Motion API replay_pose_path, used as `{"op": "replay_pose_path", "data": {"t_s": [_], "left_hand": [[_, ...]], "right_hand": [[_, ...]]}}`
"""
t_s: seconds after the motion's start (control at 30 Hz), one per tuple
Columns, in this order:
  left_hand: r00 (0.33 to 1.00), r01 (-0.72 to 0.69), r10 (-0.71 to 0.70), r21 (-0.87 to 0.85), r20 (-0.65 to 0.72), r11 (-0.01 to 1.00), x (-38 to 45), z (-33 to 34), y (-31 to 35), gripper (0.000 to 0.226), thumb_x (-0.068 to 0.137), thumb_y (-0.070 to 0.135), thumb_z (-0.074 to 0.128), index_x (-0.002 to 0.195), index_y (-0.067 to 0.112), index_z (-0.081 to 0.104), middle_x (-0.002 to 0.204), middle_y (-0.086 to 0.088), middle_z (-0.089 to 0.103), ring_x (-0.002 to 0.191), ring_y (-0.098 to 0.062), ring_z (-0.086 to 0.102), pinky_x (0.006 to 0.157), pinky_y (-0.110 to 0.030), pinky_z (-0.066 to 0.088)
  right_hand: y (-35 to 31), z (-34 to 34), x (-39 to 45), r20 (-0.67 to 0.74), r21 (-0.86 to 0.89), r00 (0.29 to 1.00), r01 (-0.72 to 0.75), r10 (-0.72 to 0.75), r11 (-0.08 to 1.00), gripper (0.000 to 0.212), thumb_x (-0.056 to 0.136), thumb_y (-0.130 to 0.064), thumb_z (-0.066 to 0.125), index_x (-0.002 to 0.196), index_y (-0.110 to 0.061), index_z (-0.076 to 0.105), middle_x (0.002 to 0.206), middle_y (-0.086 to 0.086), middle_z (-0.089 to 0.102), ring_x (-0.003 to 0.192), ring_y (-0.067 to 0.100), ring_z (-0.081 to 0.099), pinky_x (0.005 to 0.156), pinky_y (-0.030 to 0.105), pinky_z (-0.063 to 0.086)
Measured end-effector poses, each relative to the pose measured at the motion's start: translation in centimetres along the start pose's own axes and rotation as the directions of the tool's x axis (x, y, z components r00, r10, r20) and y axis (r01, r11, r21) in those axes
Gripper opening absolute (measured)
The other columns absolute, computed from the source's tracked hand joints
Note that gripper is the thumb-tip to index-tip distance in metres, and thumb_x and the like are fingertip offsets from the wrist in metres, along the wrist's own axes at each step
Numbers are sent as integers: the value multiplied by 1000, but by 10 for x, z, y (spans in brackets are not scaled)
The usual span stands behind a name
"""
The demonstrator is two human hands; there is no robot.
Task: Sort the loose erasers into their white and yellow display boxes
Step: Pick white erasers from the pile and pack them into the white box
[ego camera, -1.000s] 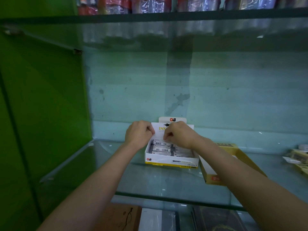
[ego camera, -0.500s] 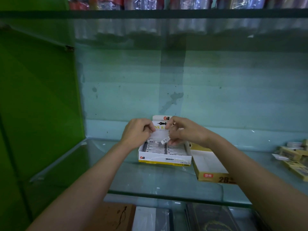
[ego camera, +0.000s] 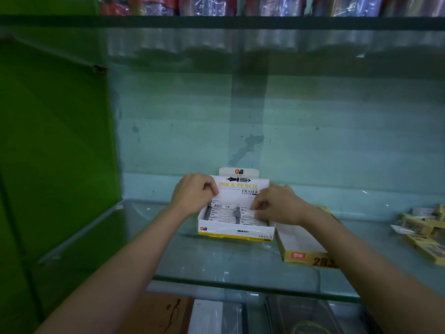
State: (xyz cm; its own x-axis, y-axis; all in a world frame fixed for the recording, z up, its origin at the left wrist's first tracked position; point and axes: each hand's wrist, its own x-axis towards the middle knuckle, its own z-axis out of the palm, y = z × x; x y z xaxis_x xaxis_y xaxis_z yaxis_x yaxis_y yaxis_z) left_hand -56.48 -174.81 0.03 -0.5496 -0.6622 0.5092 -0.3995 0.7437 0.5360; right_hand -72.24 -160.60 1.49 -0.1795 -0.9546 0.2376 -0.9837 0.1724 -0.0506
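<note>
A white display box (ego camera: 234, 231) marked "INK & PENCIL ERASER" stands on the glass shelf (ego camera: 216, 263), its lid flap upright at the back. Rows of white-and-grey erasers (ego camera: 220, 212) fill it. My left hand (ego camera: 192, 192) pinches the left edge of the lid flap. My right hand (ego camera: 277, 206) reaches into the right side of the box, fingers pinching a white eraser (ego camera: 248, 214) lying among the others. A yellow "2B" box (ego camera: 305, 257) lies open just right of the white one, partly hidden under my right forearm.
Several loose yellow-sleeved erasers (ego camera: 423, 233) lie in a pile at the shelf's far right. A green panel (ego camera: 53, 153) closes the left side. Another glass shelf (ego camera: 216, 21) with wrapped goods runs overhead. Books lie on the level below.
My right hand has dropped from in front of the lid flap down into the right side of the box with the eraser. My left hand stays on the flap.
</note>
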Motion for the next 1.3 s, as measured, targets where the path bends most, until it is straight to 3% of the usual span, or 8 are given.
{"op": "replay_pose_path", "data": {"t_s": [0.23,0.37,0.5,0.63,0.77,0.9,1.1,1.3], "left_hand": [[999,-4,3,19,43,1000,-3,0,4,39,69,-3,44,60,28,66,78,3,73,82,-21,67,81,-38,53],[999,-2,1,25,43,1000,-4,-1,5,38,69,-2,44,59,28,65,79,3,73,83,-21,67,81,-38,53],[999,-4,3,27,43,1000,-3,-1,5,38,70,-1,45,56,32,61,79,4,73,83,-19,67,81,-37,53],[998,-48,45,68,42,997,-4,0,6,24,74,11,54,66,29,68,77,7,72,80,-16,65,78,-33,52],[953,-207,226,-111,200,972,-9,1,9,17,71,38,67,82,27,71,79,10,70,74,-7,64,72,-24,52],[936,-204,251,-202,246,958,-10,4,14,23,70,23,81,90,19,71,74,4,66,62,-3,56,63,-13,47],[957,-195,241,-259,161,946,-10,5,14,17,69,13,81,84,12,72,69,7,64,57,4,54,62,-9,46],[932,-317,348,-232,104,919,-12,7,14,19,72,9,77,89,13,71,76,2,63,60,-4,57,61,-13,47]], "right_hand": [[-2,-1,1,-10,17,999,48,-48,999,16,79,-17,62,96,-17,60,87,-7,50,87,13,47,75,25,37],[-4,-4,-2,14,152,997,77,-80,985,14,78,-13,66,87,-19,58,74,-14,45,71,5,44,58,8,36],[-6,-8,-6,130,273,988,41,-79,961,10,80,-18,67,86,-22,59,75,-15,48,67,-1,45,56,6,35],[-5,-7,-8,147,223,985,57,-92,973,19,80,-11,63,94,-22,57,87,-10,55,76,4,49,60,5,35],[-5,-2,-4,-59,185,995,96,-87,978,27,80,-10,63,107,-14,61,104,2,61,90,13,49,75,16,39],[-5,5,-3,-251,199,959,182,-130,963,24,83,-12,62,107,-12,61,104,5,57,94,14,42,79,19,31],[-4,10,-3,-318,288,945,175,-78,941,23,79,-12,69,101,-14,62,91,-5,50,69,3,45,64,6,35],[-4,11,-5,-340,320,940,153,-37,935,27,77,-10,71,103,-11,66,79,-13,41,65,-2,44,65,3,35]]}}
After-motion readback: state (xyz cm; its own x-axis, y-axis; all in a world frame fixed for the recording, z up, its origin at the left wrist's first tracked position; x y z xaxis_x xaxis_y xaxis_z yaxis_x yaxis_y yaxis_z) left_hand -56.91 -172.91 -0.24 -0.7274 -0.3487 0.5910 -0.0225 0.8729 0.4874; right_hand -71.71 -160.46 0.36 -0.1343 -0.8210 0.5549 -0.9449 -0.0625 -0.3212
